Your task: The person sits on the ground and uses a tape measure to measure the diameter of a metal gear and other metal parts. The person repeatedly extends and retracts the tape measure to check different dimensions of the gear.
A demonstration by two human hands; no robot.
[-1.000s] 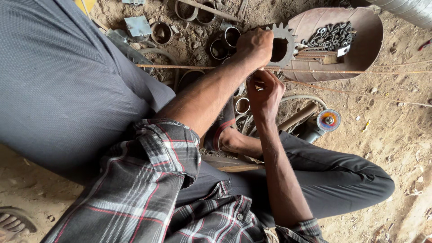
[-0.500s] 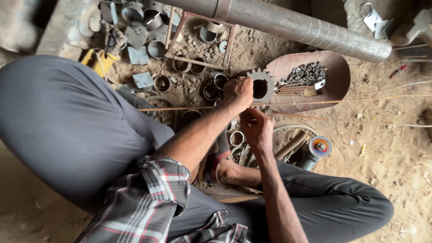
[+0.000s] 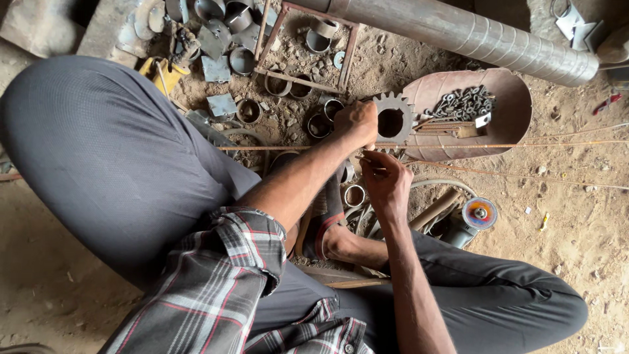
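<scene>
Sprocket [image 3: 393, 122] first: it stands on edge in the dirt just beside the rusty pan [image 3: 517, 124], and the left hand [image 3: 357, 123] is clenched round its toothed rim. That grip has not budged over the last second. What has changed is mostly the view, which has lifted so the long grey pipe [image 3: 472, 36] now runs across the top of the scene. So this looks like a steady hold, not a reposition.

The pan holds a heap of bolts [image 3: 462, 105] and some short bars. Down by the right knee lies a grinder [image 3: 477, 215], its disc facing up. Cut steel rings [image 3: 354, 195] are scattered between the legs and the sprocket.

The right hand [image 3: 386, 185] sits just below the sprocket, much where it was. Its fingertips are pinched on something thin at the long rod [image 3: 524, 144] that runs across the pan. Whether it grips the rod itself, I cannot tell.
</scene>
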